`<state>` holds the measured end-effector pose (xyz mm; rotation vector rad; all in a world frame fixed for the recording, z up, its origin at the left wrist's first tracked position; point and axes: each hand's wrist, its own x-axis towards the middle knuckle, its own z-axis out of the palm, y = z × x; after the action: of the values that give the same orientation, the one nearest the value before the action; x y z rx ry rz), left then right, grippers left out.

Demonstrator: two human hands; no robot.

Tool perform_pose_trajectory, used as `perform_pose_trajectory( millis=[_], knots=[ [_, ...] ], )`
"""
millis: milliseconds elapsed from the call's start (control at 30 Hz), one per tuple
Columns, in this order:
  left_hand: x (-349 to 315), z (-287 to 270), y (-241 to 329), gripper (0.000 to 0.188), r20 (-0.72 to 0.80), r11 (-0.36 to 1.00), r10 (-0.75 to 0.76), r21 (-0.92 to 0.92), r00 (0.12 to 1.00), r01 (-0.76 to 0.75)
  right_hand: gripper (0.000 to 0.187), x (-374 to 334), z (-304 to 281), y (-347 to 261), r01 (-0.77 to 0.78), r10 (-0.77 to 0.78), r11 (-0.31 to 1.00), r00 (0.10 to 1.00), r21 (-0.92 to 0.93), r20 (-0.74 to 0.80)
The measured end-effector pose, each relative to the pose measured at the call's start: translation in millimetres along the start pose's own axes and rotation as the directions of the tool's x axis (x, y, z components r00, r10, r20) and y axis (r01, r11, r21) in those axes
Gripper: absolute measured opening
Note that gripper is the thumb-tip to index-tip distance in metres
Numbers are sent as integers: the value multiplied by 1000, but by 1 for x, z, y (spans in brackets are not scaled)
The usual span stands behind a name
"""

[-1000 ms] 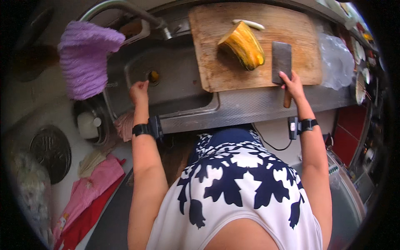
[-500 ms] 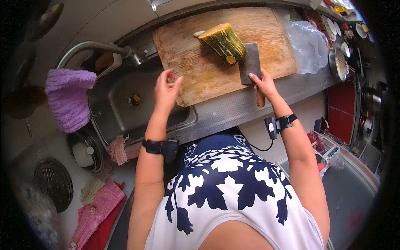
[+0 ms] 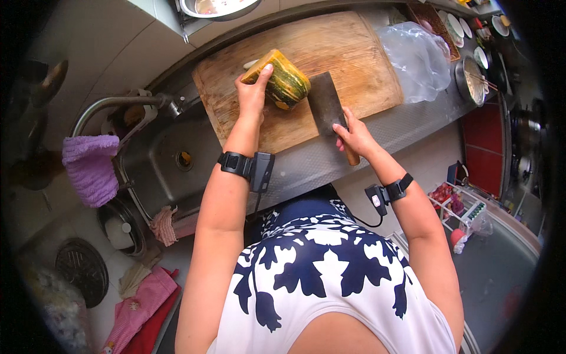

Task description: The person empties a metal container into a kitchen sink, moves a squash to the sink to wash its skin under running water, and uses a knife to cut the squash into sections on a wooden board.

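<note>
A chunk of green and yellow striped pumpkin (image 3: 288, 82) lies on a worn wooden cutting board (image 3: 348, 44), its cut end toward the left. My left hand (image 3: 253, 94) grips that end, thumb on top. In my right hand (image 3: 355, 137) is a cleaver (image 3: 325, 105), held at the base of its blade and wooden handle (image 3: 352, 156). The blade lies beside the pumpkin's right end, over the board's near part; whether they touch I cannot tell. Partly hidden behind the pumpkin is a small whitish piece (image 3: 250, 63).
Left of the board is a steel sink (image 3: 159, 171) with a curved faucet (image 3: 112, 103), a purple towel (image 3: 91, 168) hanging from it. On the right sit a clear plastic bag (image 3: 415, 62) and a metal pot (image 3: 470, 82). A pan (image 3: 218, 7) shows at the top.
My left hand, open and apart before, has moved up and right onto the pumpkin and taken hold of it. The cleaver's blade now slants to the upper left. The whole view has shifted somewhat.
</note>
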<state>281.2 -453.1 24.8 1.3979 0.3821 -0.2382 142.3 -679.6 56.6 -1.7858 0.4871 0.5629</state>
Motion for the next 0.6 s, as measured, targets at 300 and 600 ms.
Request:
perform_pose_trajectory(
  millis=[300, 600],
  knots=[
    [-63, -8, 11, 86, -56, 860, 481, 223, 875, -459, 24, -11, -30, 8, 87, -102, 990, 984, -109, -144],
    [-108, -19, -2, 109, 188, 498, 686, 584, 703, -641, 21, -54, -22, -85, 461, -546, 780, 832, -423, -100]
  ],
)
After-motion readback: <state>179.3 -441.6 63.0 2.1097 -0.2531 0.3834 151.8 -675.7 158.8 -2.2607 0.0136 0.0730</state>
